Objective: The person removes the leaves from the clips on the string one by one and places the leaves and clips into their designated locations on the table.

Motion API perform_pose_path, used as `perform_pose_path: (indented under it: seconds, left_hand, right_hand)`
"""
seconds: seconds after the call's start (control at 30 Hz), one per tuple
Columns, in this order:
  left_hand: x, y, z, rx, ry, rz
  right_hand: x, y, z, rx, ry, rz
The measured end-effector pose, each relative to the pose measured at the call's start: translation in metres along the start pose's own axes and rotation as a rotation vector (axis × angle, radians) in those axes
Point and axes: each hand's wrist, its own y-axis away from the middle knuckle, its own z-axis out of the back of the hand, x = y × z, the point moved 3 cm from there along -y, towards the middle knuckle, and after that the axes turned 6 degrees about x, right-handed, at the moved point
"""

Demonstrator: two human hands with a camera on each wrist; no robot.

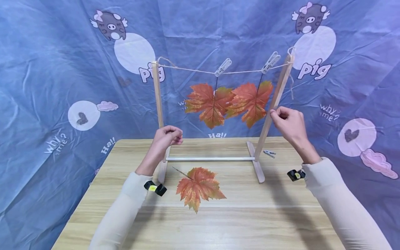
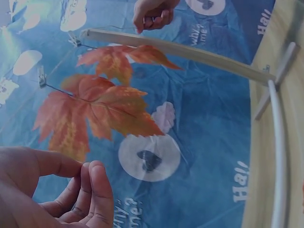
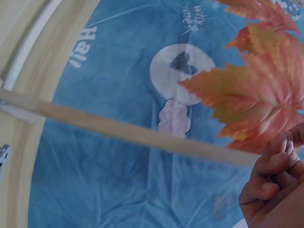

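My left hand (image 1: 168, 135) is raised by the left post with its fingers loosely bent; the left wrist view shows thumb and fingertips together and nothing held. Beside the right post, my right hand (image 1: 289, 125) has loosely curled fingers, and I see nothing in them. Two orange maple leaves (image 1: 210, 106) (image 1: 251, 104) hang by their stems from a string (image 1: 193, 70), each under a white clothespin (image 1: 223, 67) (image 1: 270, 63). A third maple leaf (image 1: 200, 187) lies on the table below the rack, its stem toward the left post.
The wooden rack has a left post (image 1: 157, 97), a right post (image 1: 275, 100) and a white lower bar (image 1: 209, 159). Another clothespin (image 1: 269, 153) lies on the wooden table (image 1: 200, 229) right of the rack. A blue printed cloth (image 1: 47, 86) hangs behind.
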Motion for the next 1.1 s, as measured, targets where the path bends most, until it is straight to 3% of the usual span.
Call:
perform_pose_path:
  seconds: [0.2,0.6,1.1]
  left_hand:
    - [-0.018,-0.003,-0.007,0.005,0.013,-0.022]
    - [-0.053,-0.010,-0.026,0.070,-0.076,-0.114]
    - [-0.091,-0.023,-0.050,0.069,-0.111,-0.222]
  right_hand:
    - [0.021,-0.001,-0.002,0.034,-0.019,0.054]
    - [0.060,-0.013,-0.011,0.107,-0.030,0.122]
    - [0.112,-0.036,-0.019,0.181,0.009,0.225]
